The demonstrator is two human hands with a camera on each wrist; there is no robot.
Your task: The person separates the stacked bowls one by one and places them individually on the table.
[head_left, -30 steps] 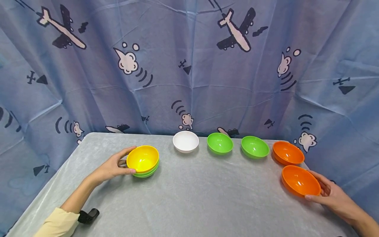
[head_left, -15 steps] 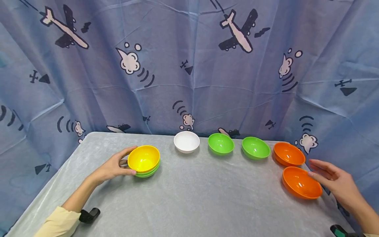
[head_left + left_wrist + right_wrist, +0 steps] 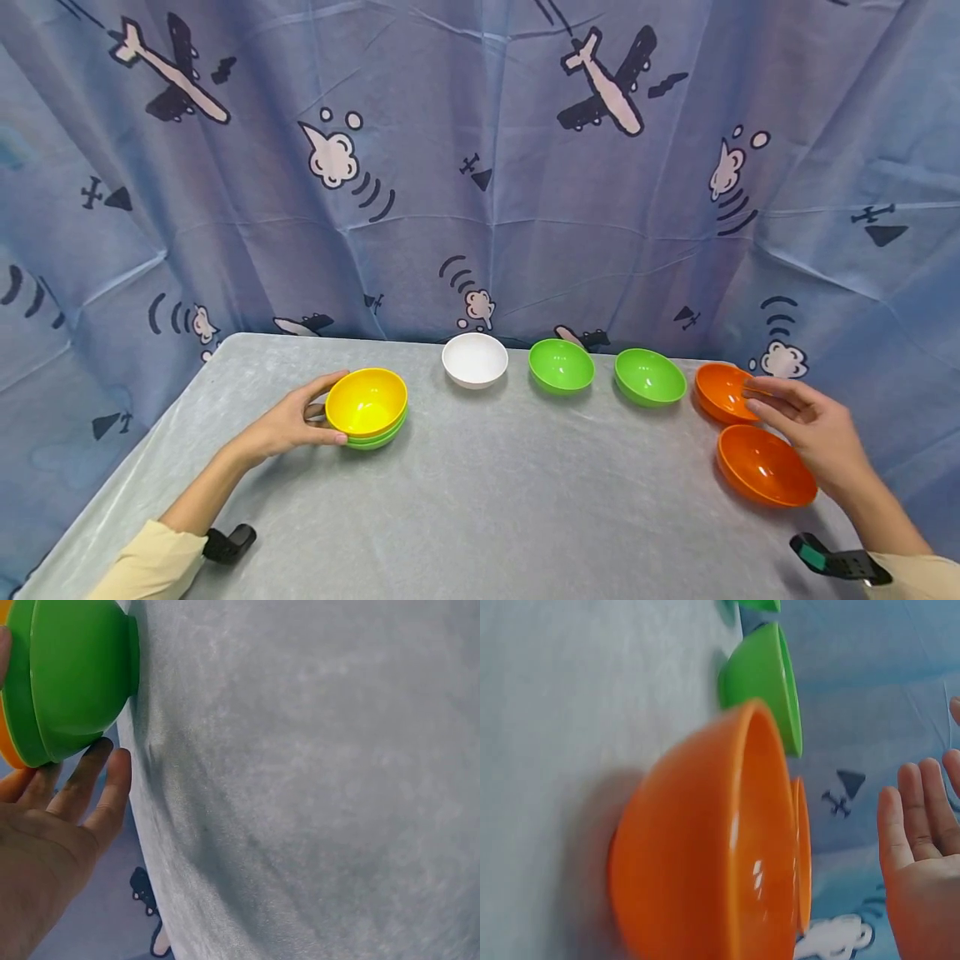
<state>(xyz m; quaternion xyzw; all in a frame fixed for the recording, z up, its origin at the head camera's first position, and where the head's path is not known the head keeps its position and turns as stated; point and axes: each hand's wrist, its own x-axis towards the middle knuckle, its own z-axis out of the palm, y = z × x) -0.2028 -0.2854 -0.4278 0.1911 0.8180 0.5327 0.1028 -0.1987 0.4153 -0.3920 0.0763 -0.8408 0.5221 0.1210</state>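
My left hand (image 3: pixel 288 427) grips the side of a stack at the table's left, thumb and fingers spread around it. On top is a yellow bowl (image 3: pixel 367 402), nested in green bowls (image 3: pixel 387 437); in the left wrist view the green bowl (image 3: pixel 79 671) hides most of the yellow one. My right hand (image 3: pixel 810 429) hovers with relaxed fingers and holds nothing. Its fingertips overlap the far orange bowl (image 3: pixel 717 390) in the head view. Below its palm sits the near orange bowl (image 3: pixel 763 467), which looms large in the right wrist view.
Along the back edge of the grey cloth-covered table (image 3: pixel 525 508) stand a white bowl (image 3: pixel 475 361), a green bowl (image 3: pixel 561 366) and another green bowl (image 3: pixel 649 377). A blue patterned curtain (image 3: pixel 405 275) hangs right behind the table.
My right hand has let go of the near orange bowl, risen, and moved away from me to the far orange bowl. The left hand stays on the stack.
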